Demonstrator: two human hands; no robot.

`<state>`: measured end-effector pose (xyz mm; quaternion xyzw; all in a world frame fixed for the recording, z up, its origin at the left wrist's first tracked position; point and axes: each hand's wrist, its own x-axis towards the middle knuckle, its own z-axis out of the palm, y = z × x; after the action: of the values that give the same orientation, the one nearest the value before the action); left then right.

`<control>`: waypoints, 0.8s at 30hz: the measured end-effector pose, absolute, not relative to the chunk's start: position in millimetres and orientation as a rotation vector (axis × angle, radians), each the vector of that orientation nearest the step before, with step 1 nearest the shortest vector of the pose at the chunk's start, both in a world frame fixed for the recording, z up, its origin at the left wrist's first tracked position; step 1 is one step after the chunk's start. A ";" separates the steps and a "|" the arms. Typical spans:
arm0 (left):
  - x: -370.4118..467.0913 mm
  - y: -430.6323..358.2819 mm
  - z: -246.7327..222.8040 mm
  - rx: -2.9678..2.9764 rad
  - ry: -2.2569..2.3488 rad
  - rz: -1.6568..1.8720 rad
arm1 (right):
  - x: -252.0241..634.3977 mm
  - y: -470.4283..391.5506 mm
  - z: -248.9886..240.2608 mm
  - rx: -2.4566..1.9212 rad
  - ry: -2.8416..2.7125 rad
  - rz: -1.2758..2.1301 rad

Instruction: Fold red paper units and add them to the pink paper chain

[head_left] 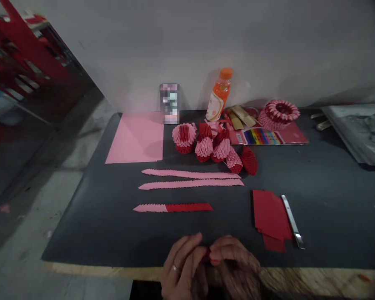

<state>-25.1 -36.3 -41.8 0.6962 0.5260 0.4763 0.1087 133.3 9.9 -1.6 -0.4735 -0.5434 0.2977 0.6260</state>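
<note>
My left hand (183, 264) and my right hand (234, 260) meet at the front edge of the table. Both are closed, fingertips pinching a small piece of red paper (207, 255) mostly hidden between them. Just beyond them lies a strip of interlocked folded paper, half pink and half red (171, 208). Behind that, two long pink folded strips (190, 183) run side by side. To the right is a stack of red paper rectangles (270, 214), with a silver, narrow utility knife (293, 222) lying along its right side.
Several red-and-pink folded paper pieces (203, 143) stand mid-table. Behind them are pink sheets (137, 137), a phone (170, 104) against the wall, an orange drink bottle (219, 95), a pink paper ring-topped vase (279, 114) and a colour-striped packet (262, 136). Plastic-wrapped sheets (359, 129) lie far right.
</note>
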 end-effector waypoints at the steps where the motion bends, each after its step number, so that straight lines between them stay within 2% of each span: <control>1: -24.0 -37.8 -44.2 2.041 1.560 1.417 | 131.0 9.1 -1.9 -1.076 -1.237 0.674; 7: -1.4 -28.6 -37.9 1.885 1.500 1.396 | 132.2 3.5 -7.7 -1.083 -1.185 0.744; 11: 4.1 3.9 -21.8 1.971 1.437 1.141 | 162.0 -1.8 -19.2 -1.254 -1.010 0.821; 13: 4.6 22.2 -20.6 2.242 1.579 0.933 | 181.8 -3.3 -26.5 -1.342 -0.907 0.910; 17: 6.8 46.4 -30.7 2.521 1.926 0.706 | 210.5 -0.9 -42.7 -1.387 -1.052 1.008; 24: -5.1 41.2 -23.8 2.442 1.817 0.775 | 210.7 -4.0 -52.1 -1.578 -1.234 0.937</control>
<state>-5.1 41.2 -23.8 0.7774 0.5785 0.2469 0.0004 210.7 -4.0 -52.1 -0.6378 -0.4988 0.3787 0.4483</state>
